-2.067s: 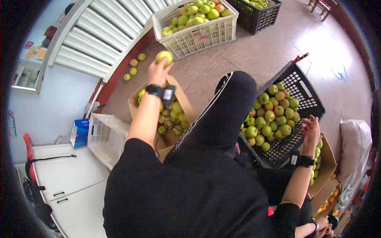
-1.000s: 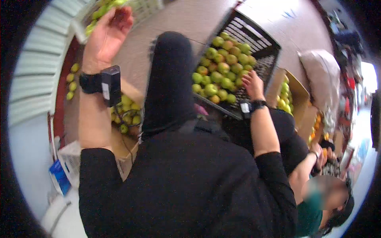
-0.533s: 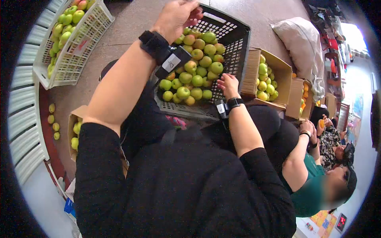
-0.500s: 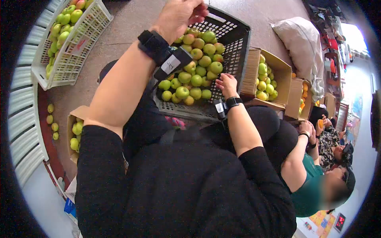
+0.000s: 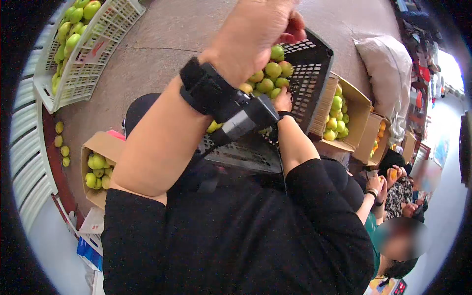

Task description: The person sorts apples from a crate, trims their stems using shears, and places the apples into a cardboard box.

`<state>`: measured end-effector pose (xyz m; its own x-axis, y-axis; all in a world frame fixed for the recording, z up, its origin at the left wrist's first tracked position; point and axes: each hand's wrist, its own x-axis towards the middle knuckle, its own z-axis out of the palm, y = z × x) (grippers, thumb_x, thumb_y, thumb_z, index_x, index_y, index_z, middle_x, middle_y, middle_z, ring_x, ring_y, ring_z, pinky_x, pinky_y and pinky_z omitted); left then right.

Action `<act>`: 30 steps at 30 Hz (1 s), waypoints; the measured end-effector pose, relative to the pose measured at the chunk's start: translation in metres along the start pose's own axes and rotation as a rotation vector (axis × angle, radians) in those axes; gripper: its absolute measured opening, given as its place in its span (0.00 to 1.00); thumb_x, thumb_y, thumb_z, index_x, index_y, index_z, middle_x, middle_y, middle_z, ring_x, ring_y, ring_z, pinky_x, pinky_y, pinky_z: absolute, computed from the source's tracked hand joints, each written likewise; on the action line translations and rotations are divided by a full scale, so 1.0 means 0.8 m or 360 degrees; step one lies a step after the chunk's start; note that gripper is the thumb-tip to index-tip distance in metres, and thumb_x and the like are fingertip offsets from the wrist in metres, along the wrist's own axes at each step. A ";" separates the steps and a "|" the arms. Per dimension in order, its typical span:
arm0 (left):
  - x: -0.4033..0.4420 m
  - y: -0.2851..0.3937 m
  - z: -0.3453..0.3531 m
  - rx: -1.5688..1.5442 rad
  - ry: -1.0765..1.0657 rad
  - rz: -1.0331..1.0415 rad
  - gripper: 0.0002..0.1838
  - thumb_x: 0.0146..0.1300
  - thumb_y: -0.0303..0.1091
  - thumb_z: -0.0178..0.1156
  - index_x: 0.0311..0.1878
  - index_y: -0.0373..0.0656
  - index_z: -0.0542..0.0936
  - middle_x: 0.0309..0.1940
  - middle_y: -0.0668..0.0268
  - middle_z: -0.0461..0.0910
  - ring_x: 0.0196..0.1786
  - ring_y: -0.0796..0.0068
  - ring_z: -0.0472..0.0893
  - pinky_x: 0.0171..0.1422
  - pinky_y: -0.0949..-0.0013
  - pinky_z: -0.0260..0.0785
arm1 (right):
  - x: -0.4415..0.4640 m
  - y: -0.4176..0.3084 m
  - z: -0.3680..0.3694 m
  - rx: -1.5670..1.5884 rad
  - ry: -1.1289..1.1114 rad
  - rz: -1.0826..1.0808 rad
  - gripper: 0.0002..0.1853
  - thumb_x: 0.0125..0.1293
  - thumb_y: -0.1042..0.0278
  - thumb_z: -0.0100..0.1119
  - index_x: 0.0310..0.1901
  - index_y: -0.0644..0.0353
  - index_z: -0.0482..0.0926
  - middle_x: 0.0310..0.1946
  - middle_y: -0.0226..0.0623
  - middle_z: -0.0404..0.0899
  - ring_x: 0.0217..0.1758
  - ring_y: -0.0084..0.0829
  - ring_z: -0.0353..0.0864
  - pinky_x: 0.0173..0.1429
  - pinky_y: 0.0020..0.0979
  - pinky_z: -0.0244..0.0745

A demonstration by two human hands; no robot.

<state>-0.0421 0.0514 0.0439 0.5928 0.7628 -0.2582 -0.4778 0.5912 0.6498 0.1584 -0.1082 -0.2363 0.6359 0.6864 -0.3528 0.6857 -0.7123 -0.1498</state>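
In front of me stands a black perforated crate holding many green apples with a reddish blush. My left hand is raised high over the crate's left side, close to the camera, wearing a black wrist strap with a labelled device. Its fingers curl inward; whether anything is inside them is hidden, and the top of the hand is cut off. Inside the crate my right hand closes its fingers on an apple near the right side of the pile. My left forearm and its device cover much of the fruit.
Cardboard boxes of green apples stand right and left. A white crate of apples is at upper left. Loose fruits lie by the wall. Beyond a white sack, co-workers' hands handle orange fruit.
My left hand has moved up and right, nearer the camera. My right hand has shifted onto the apples. The view has turned, so the crate appears lower and farther right.
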 end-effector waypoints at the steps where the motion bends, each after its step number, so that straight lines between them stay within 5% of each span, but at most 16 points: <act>1: 0.001 -0.002 0.000 0.0028 -0.0032 0.0002 0.16 0.69 0.39 0.45 0.28 0.41 0.71 0.21 0.65 0.71 0.26 0.75 0.71 0.37 0.72 0.66 | 0.000 -0.003 -0.002 -0.0051 -0.0026 0.0004 0.32 0.47 0.67 0.65 0.55 0.54 0.62 0.51 0.50 0.67 0.46 0.54 0.75 0.47 0.48 0.73; 6: -0.003 0.000 0.017 0.0405 -0.0001 -0.0138 0.15 0.69 0.38 0.45 0.29 0.40 0.71 0.23 0.65 0.73 0.28 0.74 0.73 0.39 0.72 0.68 | 0.011 0.008 0.007 0.0148 0.0178 0.0068 0.25 0.49 0.50 0.62 0.44 0.57 0.70 0.36 0.48 0.76 0.41 0.51 0.77 0.40 0.47 0.74; 10: 0.004 -0.029 0.002 0.0953 -0.0193 0.0260 0.08 0.62 0.31 0.53 0.38 0.37 0.76 0.33 0.66 0.79 0.36 0.77 0.77 0.43 0.74 0.71 | 0.010 0.000 -0.035 0.2479 -0.0668 0.0566 0.27 0.47 0.40 0.59 0.40 0.54 0.73 0.27 0.37 0.75 0.22 0.33 0.71 0.29 0.33 0.67; 11: 0.004 -0.032 0.003 0.1187 -0.0203 0.0358 0.09 0.60 0.30 0.53 0.39 0.36 0.76 0.33 0.65 0.79 0.37 0.76 0.78 0.44 0.74 0.71 | 0.005 -0.010 -0.050 0.2771 -0.0826 0.0603 0.27 0.50 0.36 0.53 0.39 0.54 0.72 0.25 0.34 0.72 0.16 0.27 0.61 0.23 0.26 0.57; 14: 0.015 -0.060 -0.007 0.1776 -0.0298 0.0671 0.16 0.55 0.32 0.56 0.44 0.31 0.74 0.36 0.57 0.79 0.42 0.65 0.79 0.50 0.69 0.70 | -0.046 -0.046 -0.126 0.3129 -0.1213 0.0247 0.29 0.57 0.34 0.42 0.36 0.56 0.72 0.21 0.35 0.70 0.11 0.26 0.56 0.21 0.26 0.53; 16: 0.009 -0.070 -0.004 0.2056 -0.0349 0.0784 0.19 0.53 0.35 0.58 0.45 0.31 0.74 0.38 0.53 0.78 0.43 0.61 0.79 0.51 0.67 0.70 | -0.063 -0.053 -0.152 0.3166 -0.1222 0.0142 0.30 0.58 0.33 0.38 0.36 0.56 0.73 0.21 0.35 0.71 0.11 0.26 0.57 0.19 0.26 0.54; 17: 0.004 -0.072 0.001 0.2033 -0.0419 0.0581 0.27 0.48 0.38 0.63 0.49 0.31 0.71 0.44 0.48 0.75 0.48 0.56 0.76 0.55 0.65 0.68 | -0.071 -0.057 -0.166 0.3185 -0.1224 0.0088 0.30 0.59 0.33 0.37 0.36 0.56 0.73 0.21 0.35 0.71 0.10 0.26 0.58 0.19 0.26 0.54; 21: 0.001 -0.101 0.000 0.2135 -0.0747 0.0701 0.39 0.40 0.35 0.69 0.57 0.32 0.64 0.53 0.47 0.70 0.58 0.56 0.70 0.63 0.65 0.61 | -0.115 -0.084 -0.230 0.2922 -0.1022 0.0233 0.31 0.61 0.32 0.34 0.40 0.54 0.73 0.24 0.33 0.75 0.14 0.26 0.69 0.15 0.24 0.61; 25: -0.011 -0.098 0.024 0.1783 -0.0869 0.0419 0.40 0.38 0.29 0.70 0.59 0.37 0.64 0.53 0.53 0.71 0.58 0.61 0.70 0.64 0.68 0.60 | -0.131 -0.084 -0.250 0.2905 -0.0984 -0.0025 0.31 0.62 0.33 0.35 0.45 0.54 0.71 0.28 0.33 0.76 0.18 0.27 0.74 0.16 0.25 0.68; 30: -0.013 -0.088 0.031 0.1534 -0.1068 0.0411 0.39 0.38 0.26 0.69 0.58 0.38 0.64 0.50 0.58 0.72 0.56 0.67 0.71 0.62 0.70 0.62 | -0.164 -0.100 -0.284 0.2676 -0.0387 0.0000 0.31 0.63 0.34 0.37 0.44 0.57 0.73 0.30 0.32 0.77 0.21 0.22 0.75 0.17 0.21 0.67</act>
<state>0.0013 -0.0048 0.0188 0.9071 0.3725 0.1958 -0.1203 -0.2163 0.9689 0.1007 -0.1079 0.0314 0.4613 0.7634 -0.4521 -0.5209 -0.1794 -0.8346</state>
